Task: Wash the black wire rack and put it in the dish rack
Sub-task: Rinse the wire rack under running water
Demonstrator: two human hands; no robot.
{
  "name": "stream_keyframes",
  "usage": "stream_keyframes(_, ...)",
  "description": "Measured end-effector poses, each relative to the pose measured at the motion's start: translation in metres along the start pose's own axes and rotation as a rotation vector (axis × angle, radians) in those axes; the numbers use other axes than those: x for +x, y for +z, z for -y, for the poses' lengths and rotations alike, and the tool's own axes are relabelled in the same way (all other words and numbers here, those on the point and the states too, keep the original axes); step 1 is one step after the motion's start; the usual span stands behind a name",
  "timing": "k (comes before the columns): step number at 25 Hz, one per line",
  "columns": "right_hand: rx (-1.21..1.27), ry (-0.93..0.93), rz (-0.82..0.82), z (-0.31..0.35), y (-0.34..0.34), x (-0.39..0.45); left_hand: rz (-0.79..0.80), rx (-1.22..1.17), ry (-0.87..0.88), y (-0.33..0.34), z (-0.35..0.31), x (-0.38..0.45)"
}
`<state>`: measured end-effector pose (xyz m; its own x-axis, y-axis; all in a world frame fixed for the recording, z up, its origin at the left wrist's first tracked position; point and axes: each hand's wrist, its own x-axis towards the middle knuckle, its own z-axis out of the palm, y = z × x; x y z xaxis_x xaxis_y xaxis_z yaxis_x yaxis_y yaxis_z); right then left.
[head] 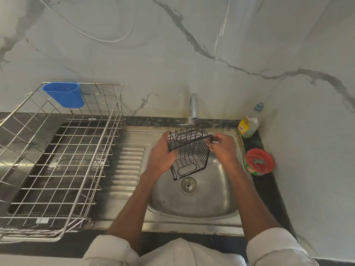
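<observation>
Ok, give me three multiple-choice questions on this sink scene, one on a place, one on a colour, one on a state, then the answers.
1. Where is the black wire rack?
A. in the dish rack
B. held over the sink
C. on the counter

2. What colour is the cup hung on the dish rack?
A. blue
B. red
C. yellow

3. How do the hands hold the wire rack?
A. left only
B. right only
C. both

B: it hangs above the sink drain.
A: the cup is blue.
C: left hand and right hand each grip a side.
</observation>
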<state>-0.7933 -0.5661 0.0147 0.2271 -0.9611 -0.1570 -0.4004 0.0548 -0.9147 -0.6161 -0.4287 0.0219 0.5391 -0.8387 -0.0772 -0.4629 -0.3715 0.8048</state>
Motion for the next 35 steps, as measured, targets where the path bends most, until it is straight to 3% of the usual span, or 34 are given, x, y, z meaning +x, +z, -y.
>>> stream_keyframes(12, 0.021, 0.006, 0.078, -0.007, -0.003, 0.007, 0.064, -0.045, -0.058, 0.01, 0.008, 0.031)
stream_keyframes(26, -0.019, -0.047, 0.157, 0.013, 0.017, -0.007, -0.05, -0.083, -0.115, -0.002, 0.036, 0.033)
stream_keyframes(35, 0.03, -0.021, 0.15, 0.002, -0.01, -0.002, 0.025, -0.061, -0.107, 0.013, 0.016, 0.047)
